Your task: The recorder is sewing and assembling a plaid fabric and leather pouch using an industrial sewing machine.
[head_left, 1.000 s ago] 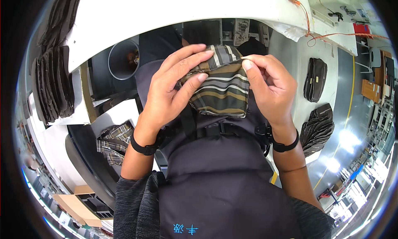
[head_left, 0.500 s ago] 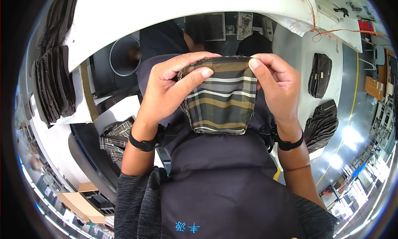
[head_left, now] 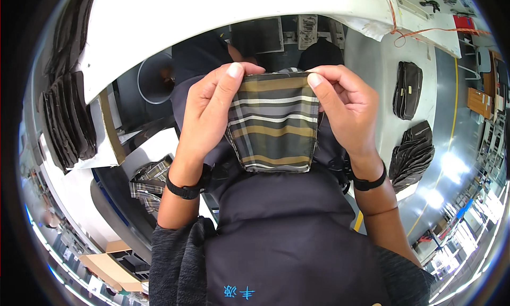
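Note:
A sewn piece of striped plaid fabric (head_left: 273, 128) in olive, grey, black and white hangs between my hands, above my lap. It is wide at the top and narrows toward the bottom. My left hand (head_left: 215, 96) pinches its upper left corner, thumb on the near face. At the upper right corner my right hand (head_left: 342, 96) grips the edge between thumb and fingers. The top edge is stretched fairly straight between them. Most of my fingertips are hidden behind the cloth.
A white worktable (head_left: 212, 6) curves across the far side. Dark folded pieces (head_left: 66, 120) are stacked at left, near plaid fabric scraps (head_left: 149, 181). More dark pieces (head_left: 411, 152) lie on a white surface at right. An open cardboard box (head_left: 109, 269) stands at lower left.
My left hand has shifted its grip up to the fabric's upper left corner, its thumb now at the edge. The cloth is flatter and has moved slightly left with my right hand.

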Demonstrator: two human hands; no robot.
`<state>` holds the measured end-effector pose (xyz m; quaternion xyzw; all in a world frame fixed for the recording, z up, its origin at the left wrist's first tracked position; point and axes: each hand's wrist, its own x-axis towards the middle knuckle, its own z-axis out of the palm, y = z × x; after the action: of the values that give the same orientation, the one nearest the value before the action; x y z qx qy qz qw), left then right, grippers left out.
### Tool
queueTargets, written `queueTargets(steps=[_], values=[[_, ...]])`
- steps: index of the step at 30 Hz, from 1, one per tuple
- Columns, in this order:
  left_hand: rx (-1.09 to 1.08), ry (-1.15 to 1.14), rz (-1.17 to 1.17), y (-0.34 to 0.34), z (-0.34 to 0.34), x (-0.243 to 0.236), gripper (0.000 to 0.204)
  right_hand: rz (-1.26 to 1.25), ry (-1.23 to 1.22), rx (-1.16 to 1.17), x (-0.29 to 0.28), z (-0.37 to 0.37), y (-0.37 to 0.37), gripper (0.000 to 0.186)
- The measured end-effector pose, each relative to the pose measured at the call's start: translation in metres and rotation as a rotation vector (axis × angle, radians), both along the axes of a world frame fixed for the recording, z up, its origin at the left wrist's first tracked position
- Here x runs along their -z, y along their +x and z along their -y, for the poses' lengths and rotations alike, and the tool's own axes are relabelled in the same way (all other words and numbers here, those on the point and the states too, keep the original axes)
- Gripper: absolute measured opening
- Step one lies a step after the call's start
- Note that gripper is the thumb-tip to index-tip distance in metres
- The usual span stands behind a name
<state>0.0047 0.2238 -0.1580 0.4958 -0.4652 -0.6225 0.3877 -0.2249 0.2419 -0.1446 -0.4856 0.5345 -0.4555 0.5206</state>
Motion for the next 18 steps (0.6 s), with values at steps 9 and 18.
queueTargets(steps=[9,18], values=[[-0.065,-0.202,0.018,0.0018,-0.0069,0.0106,0.024,0.001,0.012,0.009,0.005,0.0027,-0.0005,0.011],[-0.095,-0.005,-0.084,0.0023,-0.0016,0.0093,0.026,0.027,0.0,0.01,0.003,0.001,0.0026,0.011]])
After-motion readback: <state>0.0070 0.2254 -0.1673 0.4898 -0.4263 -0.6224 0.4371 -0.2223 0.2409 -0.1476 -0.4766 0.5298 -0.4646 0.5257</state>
